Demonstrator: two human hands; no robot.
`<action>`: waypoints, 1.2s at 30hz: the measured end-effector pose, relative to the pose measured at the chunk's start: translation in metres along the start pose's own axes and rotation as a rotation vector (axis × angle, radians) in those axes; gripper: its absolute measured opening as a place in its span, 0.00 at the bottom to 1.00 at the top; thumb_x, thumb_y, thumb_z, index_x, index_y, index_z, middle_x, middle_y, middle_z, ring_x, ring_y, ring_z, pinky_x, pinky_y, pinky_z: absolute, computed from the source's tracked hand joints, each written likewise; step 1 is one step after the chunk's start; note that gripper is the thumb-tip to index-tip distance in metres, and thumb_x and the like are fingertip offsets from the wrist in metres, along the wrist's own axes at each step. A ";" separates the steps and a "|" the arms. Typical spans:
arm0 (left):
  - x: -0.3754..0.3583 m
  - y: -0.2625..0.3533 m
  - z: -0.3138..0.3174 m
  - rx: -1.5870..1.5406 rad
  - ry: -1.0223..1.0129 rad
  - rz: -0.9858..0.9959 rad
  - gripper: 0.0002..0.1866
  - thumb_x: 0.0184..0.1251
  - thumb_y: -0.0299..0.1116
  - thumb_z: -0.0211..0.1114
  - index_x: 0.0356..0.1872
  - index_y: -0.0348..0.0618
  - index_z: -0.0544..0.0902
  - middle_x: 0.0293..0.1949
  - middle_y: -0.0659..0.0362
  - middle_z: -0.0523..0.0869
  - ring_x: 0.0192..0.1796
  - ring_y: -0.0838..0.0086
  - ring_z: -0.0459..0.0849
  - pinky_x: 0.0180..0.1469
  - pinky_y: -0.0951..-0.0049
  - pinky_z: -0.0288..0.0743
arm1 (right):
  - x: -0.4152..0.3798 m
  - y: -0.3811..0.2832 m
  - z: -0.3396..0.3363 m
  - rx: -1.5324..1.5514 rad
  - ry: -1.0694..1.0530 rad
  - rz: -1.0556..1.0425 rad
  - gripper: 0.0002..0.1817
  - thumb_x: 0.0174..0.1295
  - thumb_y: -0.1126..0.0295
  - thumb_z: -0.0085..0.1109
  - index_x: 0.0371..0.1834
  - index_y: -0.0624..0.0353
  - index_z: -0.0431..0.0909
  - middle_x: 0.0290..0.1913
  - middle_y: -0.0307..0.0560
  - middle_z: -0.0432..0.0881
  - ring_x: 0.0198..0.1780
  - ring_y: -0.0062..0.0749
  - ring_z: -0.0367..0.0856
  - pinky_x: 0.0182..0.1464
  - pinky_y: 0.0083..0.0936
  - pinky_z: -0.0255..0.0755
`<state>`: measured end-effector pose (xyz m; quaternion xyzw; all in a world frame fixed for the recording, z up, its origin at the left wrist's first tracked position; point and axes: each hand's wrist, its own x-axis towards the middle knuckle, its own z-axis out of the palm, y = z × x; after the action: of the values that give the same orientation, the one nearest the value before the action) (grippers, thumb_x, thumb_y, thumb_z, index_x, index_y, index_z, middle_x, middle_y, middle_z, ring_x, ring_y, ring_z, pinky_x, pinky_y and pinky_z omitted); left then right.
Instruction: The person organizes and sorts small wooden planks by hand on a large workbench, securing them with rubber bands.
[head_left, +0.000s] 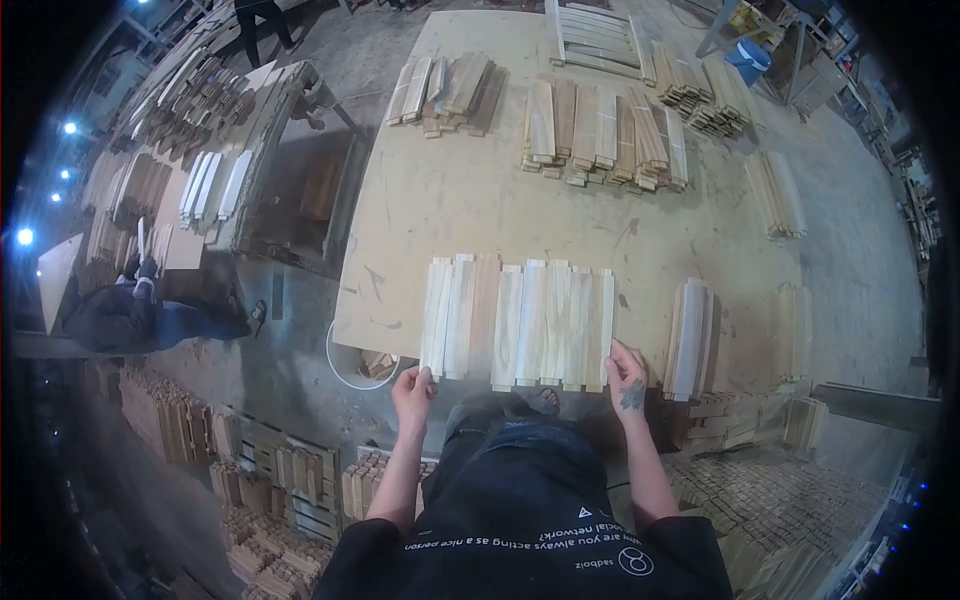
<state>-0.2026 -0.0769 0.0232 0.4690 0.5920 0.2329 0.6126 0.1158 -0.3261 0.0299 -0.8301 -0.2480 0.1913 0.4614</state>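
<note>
A row of pale and reddish wooden slats [532, 322] lies side by side at the near edge of the large board-topped table [430, 210], their near ends uneven. At the row's left end, my left hand [412, 390] has its fingers pressed against the lower corner of the outermost slat. My right hand [627, 372], with a tattoo on its back, closes on the lower end of the rightmost slat. Just right of that hand lies a separate stack of slats [690, 340].
Slat bundles [600, 130] lie across the table's far side, others [775, 195] at its right. A white bucket [345, 368] stands below the left edge. A co-worker [150, 315] handles slats at another table [270, 150]. Stacked wood [270, 540] surrounds my place.
</note>
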 end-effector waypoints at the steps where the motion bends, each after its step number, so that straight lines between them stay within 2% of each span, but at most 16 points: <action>1: 0.000 0.003 0.000 -0.012 -0.002 0.013 0.08 0.79 0.32 0.64 0.45 0.36 0.84 0.30 0.64 0.84 0.30 0.83 0.78 0.35 0.78 0.73 | 0.000 0.002 0.000 0.009 0.000 -0.002 0.22 0.69 0.74 0.63 0.67 0.57 0.82 0.44 0.45 0.81 0.44 0.30 0.80 0.49 0.27 0.76; 4: 0.000 0.011 -0.004 -0.096 -0.061 0.004 0.09 0.79 0.32 0.63 0.48 0.36 0.85 0.31 0.64 0.84 0.31 0.82 0.79 0.35 0.78 0.73 | -0.001 0.005 0.001 0.059 -0.004 0.030 0.22 0.69 0.74 0.63 0.67 0.57 0.82 0.44 0.45 0.81 0.44 0.31 0.80 0.50 0.28 0.76; 7: 0.004 0.022 -0.013 -0.232 -0.174 -0.080 0.11 0.79 0.32 0.63 0.52 0.36 0.85 0.34 0.63 0.86 0.32 0.80 0.80 0.37 0.77 0.74 | -0.001 0.006 0.001 -0.009 0.021 -0.037 0.21 0.69 0.78 0.64 0.66 0.60 0.82 0.44 0.41 0.78 0.42 0.23 0.80 0.46 0.21 0.76; 12: 0.005 0.069 0.008 -0.254 -0.291 0.022 0.16 0.79 0.32 0.61 0.61 0.36 0.84 0.40 0.63 0.88 0.36 0.80 0.82 0.40 0.76 0.76 | -0.001 0.002 -0.001 0.013 0.027 -0.033 0.21 0.67 0.76 0.65 0.65 0.60 0.82 0.43 0.44 0.80 0.42 0.28 0.82 0.46 0.24 0.78; 14: 0.003 0.098 0.037 -0.219 -0.278 0.011 0.16 0.80 0.31 0.61 0.62 0.36 0.83 0.41 0.63 0.88 0.37 0.81 0.82 0.42 0.76 0.76 | 0.000 0.007 0.002 0.008 0.043 -0.053 0.21 0.67 0.76 0.66 0.65 0.60 0.83 0.43 0.44 0.80 0.42 0.28 0.82 0.45 0.24 0.78; 15: 0.016 0.099 0.054 -0.241 -0.334 0.082 0.17 0.80 0.30 0.61 0.64 0.37 0.82 0.42 0.65 0.87 0.37 0.81 0.81 0.42 0.77 0.75 | 0.001 0.007 0.002 0.004 0.042 -0.044 0.21 0.67 0.75 0.67 0.64 0.60 0.83 0.42 0.44 0.80 0.42 0.28 0.82 0.45 0.25 0.78; 21: 0.091 0.158 0.174 -0.129 -0.489 0.181 0.15 0.78 0.31 0.62 0.60 0.35 0.85 0.37 0.64 0.85 0.35 0.81 0.79 0.41 0.75 0.76 | -0.001 0.005 0.009 0.028 0.119 -0.012 0.20 0.66 0.75 0.68 0.62 0.59 0.84 0.41 0.43 0.79 0.40 0.27 0.81 0.45 0.25 0.78; 23: 0.142 0.189 0.240 -0.010 -0.525 0.383 0.16 0.77 0.32 0.62 0.59 0.34 0.85 0.32 0.63 0.86 0.32 0.79 0.82 0.38 0.74 0.77 | -0.004 -0.003 0.010 0.057 0.145 0.032 0.21 0.64 0.76 0.70 0.62 0.58 0.84 0.40 0.42 0.80 0.39 0.26 0.81 0.45 0.25 0.78; 25: 0.169 0.209 0.283 0.093 -0.460 0.464 0.18 0.76 0.32 0.62 0.60 0.34 0.84 0.28 0.59 0.87 0.30 0.76 0.84 0.36 0.71 0.79 | -0.005 -0.002 0.014 0.077 0.171 0.044 0.21 0.64 0.76 0.70 0.62 0.58 0.84 0.40 0.42 0.80 0.39 0.26 0.81 0.44 0.24 0.78; 28: 0.190 0.232 0.333 0.244 -0.368 0.565 0.21 0.75 0.35 0.65 0.65 0.38 0.82 0.28 0.54 0.87 0.28 0.67 0.85 0.38 0.63 0.81 | -0.002 -0.003 0.015 0.069 0.190 0.065 0.21 0.63 0.76 0.70 0.61 0.57 0.85 0.39 0.42 0.80 0.37 0.26 0.80 0.43 0.25 0.77; 31: 0.215 0.231 0.351 0.675 -0.144 0.882 0.26 0.73 0.38 0.68 0.70 0.43 0.79 0.30 0.51 0.88 0.31 0.59 0.86 0.44 0.58 0.82 | -0.003 -0.001 0.017 0.071 0.209 0.064 0.20 0.63 0.75 0.70 0.60 0.57 0.86 0.39 0.42 0.80 0.37 0.26 0.80 0.42 0.25 0.77; 34: 0.214 0.216 0.343 0.735 0.132 1.157 0.30 0.72 0.40 0.70 0.73 0.46 0.76 0.31 0.50 0.89 0.35 0.55 0.87 0.48 0.56 0.80 | -0.003 -0.015 0.012 0.088 0.204 0.084 0.21 0.63 0.76 0.70 0.60 0.58 0.86 0.38 0.42 0.80 0.36 0.26 0.80 0.42 0.25 0.77; 36: 0.216 0.211 0.339 0.633 0.014 0.949 0.31 0.72 0.40 0.70 0.74 0.46 0.75 0.33 0.48 0.89 0.37 0.57 0.88 0.50 0.58 0.80 | -0.001 -0.019 0.009 0.097 0.194 0.105 0.21 0.63 0.75 0.70 0.61 0.58 0.85 0.38 0.42 0.80 0.36 0.27 0.80 0.43 0.25 0.77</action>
<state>0.2154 0.0984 0.0460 0.8427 0.3614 0.2969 0.2667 0.1057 -0.3122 0.0416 -0.8331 -0.1487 0.1458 0.5123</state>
